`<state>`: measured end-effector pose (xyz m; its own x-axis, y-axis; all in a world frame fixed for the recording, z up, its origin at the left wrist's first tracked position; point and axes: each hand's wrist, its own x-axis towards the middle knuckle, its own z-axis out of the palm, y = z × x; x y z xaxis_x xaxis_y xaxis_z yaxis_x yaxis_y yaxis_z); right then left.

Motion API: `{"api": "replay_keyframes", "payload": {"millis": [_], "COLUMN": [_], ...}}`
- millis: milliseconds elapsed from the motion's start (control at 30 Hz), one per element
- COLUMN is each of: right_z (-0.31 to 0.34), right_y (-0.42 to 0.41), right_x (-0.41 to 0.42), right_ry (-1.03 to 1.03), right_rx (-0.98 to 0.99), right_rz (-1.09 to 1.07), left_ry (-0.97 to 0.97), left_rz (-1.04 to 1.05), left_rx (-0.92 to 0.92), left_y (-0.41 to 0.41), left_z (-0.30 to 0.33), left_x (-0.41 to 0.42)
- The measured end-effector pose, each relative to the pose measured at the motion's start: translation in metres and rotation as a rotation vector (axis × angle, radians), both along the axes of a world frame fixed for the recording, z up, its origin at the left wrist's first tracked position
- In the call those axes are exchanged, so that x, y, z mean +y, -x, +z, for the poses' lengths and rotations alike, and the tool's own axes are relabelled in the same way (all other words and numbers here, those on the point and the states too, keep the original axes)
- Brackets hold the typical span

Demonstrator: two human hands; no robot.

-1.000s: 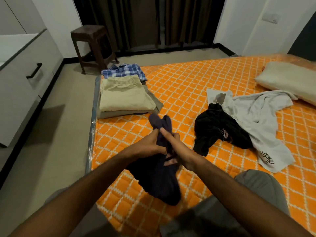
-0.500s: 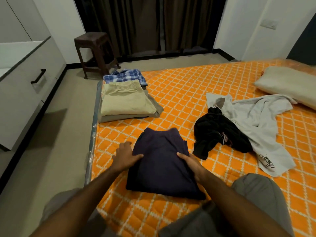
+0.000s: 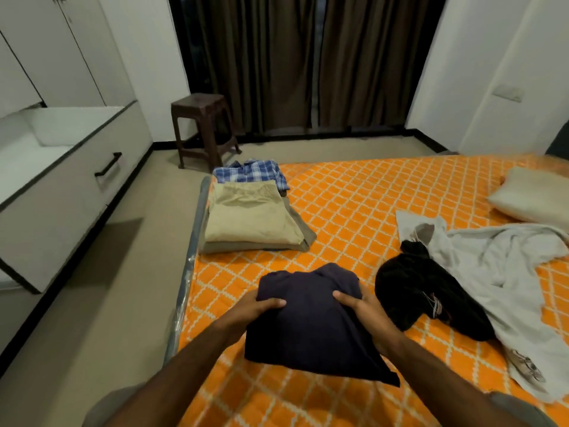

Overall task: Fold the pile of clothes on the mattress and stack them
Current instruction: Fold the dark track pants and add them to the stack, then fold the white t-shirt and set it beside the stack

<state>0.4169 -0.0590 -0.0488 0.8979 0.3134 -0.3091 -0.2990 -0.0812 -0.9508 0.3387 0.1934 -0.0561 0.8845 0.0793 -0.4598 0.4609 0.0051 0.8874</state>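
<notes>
Dim, warm indoor light falls from overhead. The cabinet (image 3: 70, 192) casts a soft shadow on the floor (image 3: 92, 303) at left. Wide-angle bending curves the edges; far right blurs slightly. No glare.

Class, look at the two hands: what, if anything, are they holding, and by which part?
Both grip the folded dark navy garment: the left hand holds its left edge, the right hand its right edge, thumbs on top.

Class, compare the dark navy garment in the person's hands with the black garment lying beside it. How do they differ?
The dark navy garment is folded into a neat block; the black garment lies crumpled. Both hands, left and right, grip the navy one; nothing touches the black one. Both are on the orange quilted mattress.
</notes>
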Motion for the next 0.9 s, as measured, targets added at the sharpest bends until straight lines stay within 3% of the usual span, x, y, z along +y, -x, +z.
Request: {"api": "replay_keyframes", "payload": {"millis": [200, 400, 500, 600, 700, 767, 900], "right_z": [0.124, 0.189, 0.15, 0.04, -0.061, -0.089, -0.123], "right_y": [-0.09, -0.193, -0.237, -0.265, -0.269, -0.277, -0.299], "right_x": [0.073, 0.163, 0.201, 0.226, 0.232, 0.234, 0.236], "right_ry": [-0.12, -0.218, -0.154, 0.069, 0.149, 0.17, 0.22], "right_rx": [-0.228, -0.277, -0.215, -0.138, -0.179, -0.237, -0.206], "right_rz": [0.103, 0.185, 0.215, 0.231, 0.186, 0.161, 0.176], "left_ry": [-0.035, -0.163, -0.136, -0.246, -0.397, -0.536, -0.631], "left_rz": [0.188, 0.287, 0.332, 0.389, 0.459, 0.526, 0.483], "left_rx": [-0.414, -0.559, -0.492, -0.364, -0.294, -0.329, -0.283], "left_y": [-0.066, -0.151, -0.189, -0.209, -0.214, -0.222, -0.232], "left_z": [0.108, 0.183, 0.146, 0.044, -0.031, -0.043, -0.052], "left_x": [0.065, 0.16, 0.188, 0.206, 0.204, 0.204, 0.214]}}
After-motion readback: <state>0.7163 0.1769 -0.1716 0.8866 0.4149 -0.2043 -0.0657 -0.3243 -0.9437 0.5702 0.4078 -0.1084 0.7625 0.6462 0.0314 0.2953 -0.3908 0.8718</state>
